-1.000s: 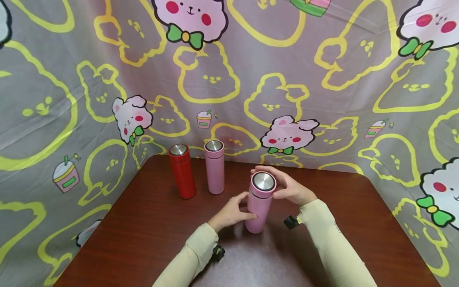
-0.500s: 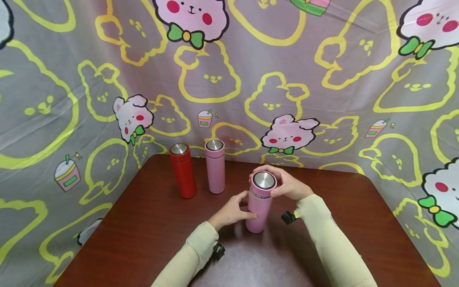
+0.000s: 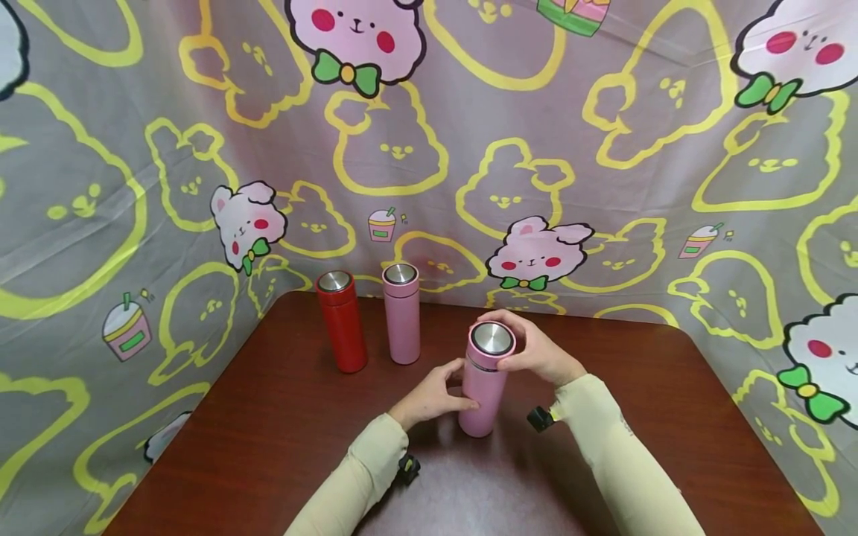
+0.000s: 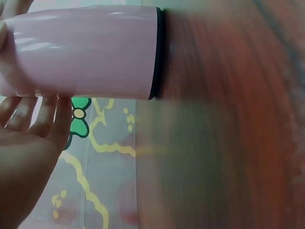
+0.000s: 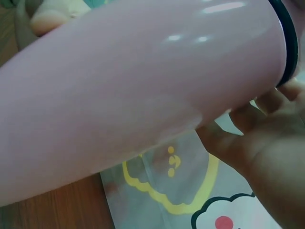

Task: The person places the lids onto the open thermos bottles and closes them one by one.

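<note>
A pink thermos bottle (image 3: 484, 394) stands upright on the table, topped by a pink lid (image 3: 474, 356) with a silver disc. My left hand (image 3: 429, 394) grips the lower body from the left, thumb in front. Around the lid from the right, my right hand (image 3: 541, 353) curls its fingers behind and its thumb in front. A thin dark line shows between lid and body. The left wrist view has the bottle (image 4: 90, 52) down to its black base ring. In the right wrist view the bottle (image 5: 143, 95) fills most of the picture, with my right hand (image 5: 267, 133) at the lid end.
At the back left of the brown table (image 3: 268, 417) stand a red thermos bottle (image 3: 345, 335) and a second pink thermos bottle (image 3: 404, 327), both upright with silver-topped lids. A cartoon-printed cloth (image 3: 415, 164) hangs right behind the table and along its sides.
My right hand has turned slightly round the lid, its thumb shifting left across the front. The left hand and the bottle's base have stayed in place.
</note>
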Motion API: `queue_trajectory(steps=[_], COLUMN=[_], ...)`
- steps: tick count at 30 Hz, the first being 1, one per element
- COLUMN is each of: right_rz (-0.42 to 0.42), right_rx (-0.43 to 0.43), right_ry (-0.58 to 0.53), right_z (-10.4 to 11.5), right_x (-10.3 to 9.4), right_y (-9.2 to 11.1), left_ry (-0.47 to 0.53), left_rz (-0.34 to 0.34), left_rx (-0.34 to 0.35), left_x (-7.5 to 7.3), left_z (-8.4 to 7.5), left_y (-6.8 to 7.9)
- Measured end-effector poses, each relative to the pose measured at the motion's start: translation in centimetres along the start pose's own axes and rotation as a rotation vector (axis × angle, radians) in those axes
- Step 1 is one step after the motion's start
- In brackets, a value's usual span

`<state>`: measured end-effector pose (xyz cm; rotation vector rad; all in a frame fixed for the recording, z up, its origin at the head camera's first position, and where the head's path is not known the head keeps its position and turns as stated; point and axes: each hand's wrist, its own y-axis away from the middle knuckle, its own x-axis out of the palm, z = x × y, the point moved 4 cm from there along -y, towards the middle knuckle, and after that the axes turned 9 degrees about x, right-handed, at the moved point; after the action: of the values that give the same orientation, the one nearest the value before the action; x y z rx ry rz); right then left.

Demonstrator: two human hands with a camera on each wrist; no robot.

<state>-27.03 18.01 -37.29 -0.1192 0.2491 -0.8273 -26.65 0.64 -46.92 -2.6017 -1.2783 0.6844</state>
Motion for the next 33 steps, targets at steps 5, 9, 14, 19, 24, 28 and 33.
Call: queue_trajectory(steps=[5,9,14,19,24,28,33], right_rz=[-0.110,-0.203,-0.276,-0.302,-0.318,-0.368,-0.437], right_rx=[-0.023,-0.044,-0.037,0.004,0.033,0.027,0.012], right_ry=[0.051,0.103,0.146,0.184,0.217,0.247,0.304], right_z=[0.1,0.2,0.2,0.4,0.7,1.4,3.3], right_x=[0.4,0.9,1.3,1.2,1.2,1.7,3.0], right_y=[0.4,0.9,1.2,1.3,1.5,1.7,1.9], left_ry=[-0.020,-0.032,-0.027,-0.033,-0.035,-0.008,0.006], left_rz=[-0.013,-0.022,-0.021,-0.023,-0.026,-0.026,-0.031], left_rx=[0.001,0.010,0.031,0.028,0.014,0.012,0.001], left_x=[0.0,0.1,0.1,0.0,0.1,0.3,0.4], left_z=[0.1,0.1,0.1,0.1,0.0,-0.2,-0.3], left_y=[0.1,0.1,0.1,0.1,0.2,0.3,0.3])
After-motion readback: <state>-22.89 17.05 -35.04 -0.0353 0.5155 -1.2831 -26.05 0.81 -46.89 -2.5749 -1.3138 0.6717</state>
